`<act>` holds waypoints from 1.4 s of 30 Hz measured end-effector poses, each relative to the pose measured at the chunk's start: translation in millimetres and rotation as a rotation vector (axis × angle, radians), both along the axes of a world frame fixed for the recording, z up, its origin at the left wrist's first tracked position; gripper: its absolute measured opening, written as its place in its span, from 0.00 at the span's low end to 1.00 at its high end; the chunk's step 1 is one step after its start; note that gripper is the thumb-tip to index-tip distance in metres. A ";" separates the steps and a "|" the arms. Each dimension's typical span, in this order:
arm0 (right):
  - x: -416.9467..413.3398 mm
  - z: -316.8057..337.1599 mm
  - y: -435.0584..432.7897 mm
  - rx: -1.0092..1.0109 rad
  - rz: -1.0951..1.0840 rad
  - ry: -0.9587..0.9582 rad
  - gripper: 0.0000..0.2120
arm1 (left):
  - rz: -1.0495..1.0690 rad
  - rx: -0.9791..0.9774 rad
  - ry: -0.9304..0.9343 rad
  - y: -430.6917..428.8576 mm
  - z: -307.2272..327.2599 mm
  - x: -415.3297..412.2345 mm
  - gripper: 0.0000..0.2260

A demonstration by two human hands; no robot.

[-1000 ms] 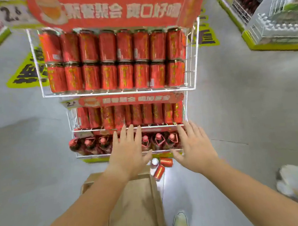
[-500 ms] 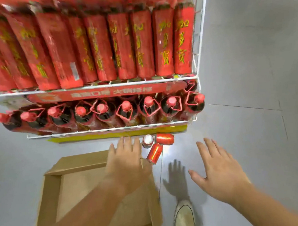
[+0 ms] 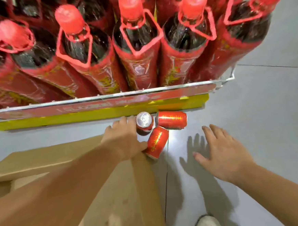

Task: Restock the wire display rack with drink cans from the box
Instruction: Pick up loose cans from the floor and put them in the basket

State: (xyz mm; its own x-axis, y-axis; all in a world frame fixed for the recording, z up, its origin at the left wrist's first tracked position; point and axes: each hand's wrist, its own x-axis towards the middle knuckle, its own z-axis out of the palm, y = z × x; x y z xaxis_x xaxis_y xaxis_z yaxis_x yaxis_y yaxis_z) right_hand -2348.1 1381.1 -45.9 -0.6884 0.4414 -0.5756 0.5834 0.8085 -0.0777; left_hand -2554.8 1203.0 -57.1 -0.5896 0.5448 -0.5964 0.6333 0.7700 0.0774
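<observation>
Whereas a second ago both hands were up at the middle tier of the wire display rack (image 3: pixel 107 96), they have since dropped to the floor (image 3: pixel 262 107), and the view has tipped down with them. The left hand (image 3: pixel 123 139), short of the cans half a second ago, now lies against them just below centre. Its fingers run straight along the nine o'clock side of the upright can (image 3: pixel 143 121), its thumb touches the near can (image 3: pixel 156 141) lying on its side, and it grips nothing yet. A third can (image 3: pixel 172 120) lies on its side at the upright one's three o'clock, against the rack's yellow base (image 3: pixel 91 114). The right hand (image 3: pixel 222 153), at four o'clock, hovers above the floor with its fingers spread wide, and it is empty.

By my reading, the person is gathering loose stock, so a pick-up is about to begin and no can has been shelved in this pass.

The box (image 3: pixel 119 204) sits at seven o'clock, mostly behind the left forearm. What shows of its inside holds no cans, and the rest I cannot tell. At twelve o'clock the rack's bottom shelf is packed with red-capped bottles (image 3: pixel 135 33).
</observation>
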 end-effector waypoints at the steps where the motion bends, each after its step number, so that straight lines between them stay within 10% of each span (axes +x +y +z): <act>1: -4.9 -14.7 -1.5 -0.005 0.004 -0.001 0.40 | 0.018 0.027 -0.017 2.6 -10.9 -3.7 0.36; 14: -91.1 -117.8 30.5 -0.016 0.039 0.160 0.34 | 0.173 0.290 -0.166 24.4 -85.6 -41.3 0.28; 28: -86.4 -110.0 40.6 -0.906 -1.005 0.683 0.34 | 0.617 0.563 -0.491 10.5 -69.2 -36.6 0.30; 42: -77.5 -23.0 -15.0 -1.628 -1.306 0.656 0.14 | 0.890 0.805 -0.717 3.7 -6.1 -11.2 0.13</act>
State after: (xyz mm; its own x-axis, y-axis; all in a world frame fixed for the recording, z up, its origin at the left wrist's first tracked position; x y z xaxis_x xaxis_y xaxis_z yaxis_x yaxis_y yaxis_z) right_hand -2425.6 1366.1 -68.9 -0.6882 0.1982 -0.6979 0.2079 -0.8677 -0.4515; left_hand -2566.0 1206.6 -63.2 -0.6183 0.4860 -0.6177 -0.4041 0.4775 0.7802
